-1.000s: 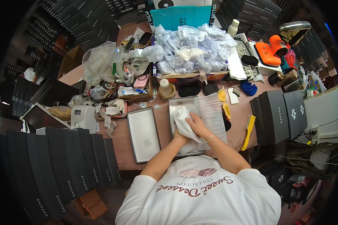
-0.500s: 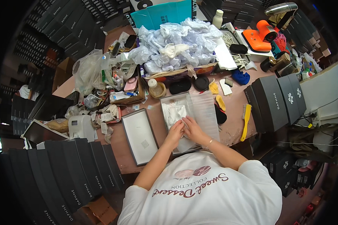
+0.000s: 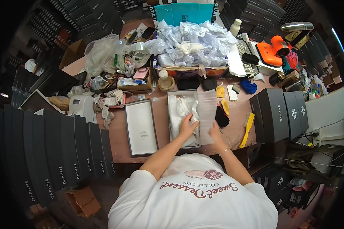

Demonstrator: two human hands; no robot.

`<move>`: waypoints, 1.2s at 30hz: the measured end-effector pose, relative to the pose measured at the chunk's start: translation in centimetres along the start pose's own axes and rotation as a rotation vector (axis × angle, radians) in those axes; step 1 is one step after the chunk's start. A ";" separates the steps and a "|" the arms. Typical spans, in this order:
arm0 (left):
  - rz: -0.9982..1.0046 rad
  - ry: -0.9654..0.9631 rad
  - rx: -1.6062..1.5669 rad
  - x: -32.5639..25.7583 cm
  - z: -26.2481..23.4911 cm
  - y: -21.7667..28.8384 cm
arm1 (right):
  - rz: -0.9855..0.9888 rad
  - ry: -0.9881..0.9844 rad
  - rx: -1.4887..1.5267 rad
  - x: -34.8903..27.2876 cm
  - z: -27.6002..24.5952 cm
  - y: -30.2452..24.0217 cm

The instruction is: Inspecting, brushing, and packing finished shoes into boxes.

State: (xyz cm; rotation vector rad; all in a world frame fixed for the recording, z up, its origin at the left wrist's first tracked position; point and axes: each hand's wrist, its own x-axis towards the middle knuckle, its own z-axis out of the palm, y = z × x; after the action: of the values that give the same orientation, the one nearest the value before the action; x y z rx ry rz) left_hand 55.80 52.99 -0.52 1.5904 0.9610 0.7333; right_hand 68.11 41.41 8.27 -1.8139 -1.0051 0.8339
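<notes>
From the head view, the person leans over a crowded brown counter, both forearms reaching forward to an open grey box straight ahead of them. The left hand lies flat inside the box, fingers spread and pressing on the white tissue paper that lines it; it grips nothing that I can make out. The right hand sits just beside it at the box's near right corner, fingers closed on the lower edge of a translucent sheet that hangs over the box's right rim. To my eye the packing is partway: the tissue is laid in but lies rumpled, the sheet is only half over the contents, and whether an item already rests under the paper I cannot tell. The box's lid lies upturned to the left of the left hand, well apart from the box, so closing appears yet to be done. Beyond both hands a heap of clear plastic bags fills a tray. A yellow brush lies right of the right hand, with a row of finished-looking dark boxes further right, and a longer rank of black boxes stands far to the left of the left hand.
</notes>
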 end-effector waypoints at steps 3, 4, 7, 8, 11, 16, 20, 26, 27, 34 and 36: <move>-0.159 -0.147 -0.143 0.0 -2.9 2.6 | -0.409 -0.023 -0.574 0.7 3.4 -2.8; -0.220 -0.192 -0.221 0.0 -4.6 3.8 | -0.452 -0.054 -0.578 1.1 3.7 -3.3; 0.046 0.262 0.047 -3.6 -10.8 6.5 | -0.535 -0.225 -0.864 1.2 4.6 -2.5; 0.061 0.375 0.310 -4.9 -13.3 6.8 | -0.496 -0.273 -0.910 1.0 5.1 -3.0; -0.292 0.166 0.594 -9.4 -16.7 -0.6 | -0.485 -0.353 -0.958 1.6 6.5 -5.0; -0.204 0.107 0.698 -12.0 -18.2 3.4 | -0.606 -0.383 -1.058 1.2 6.0 -4.3; -0.244 -0.079 -0.127 -14.9 -18.6 17.9 | -0.647 -0.366 -0.712 0.7 5.1 -1.4; -0.442 -0.212 -0.863 -10.7 -8.0 17.3 | 0.117 -0.242 0.972 1.5 -3.7 -5.7; -0.526 -0.240 -0.524 -9.8 -6.8 15.3 | 0.202 -0.193 0.892 2.0 -5.2 -3.8; -0.013 0.018 0.596 -9.4 -7.6 8.0 | 0.201 -0.037 0.215 4.0 0.2 2.4; -0.253 0.059 0.200 -9.5 -10.5 5.5 | 0.009 0.076 -0.116 4.0 2.7 -0.6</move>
State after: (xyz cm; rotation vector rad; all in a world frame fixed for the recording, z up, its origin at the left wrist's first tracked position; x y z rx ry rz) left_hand 43.39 49.23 7.43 1.5864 1.2851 0.5235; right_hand 67.39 46.11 7.23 -1.9344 -1.0148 0.7201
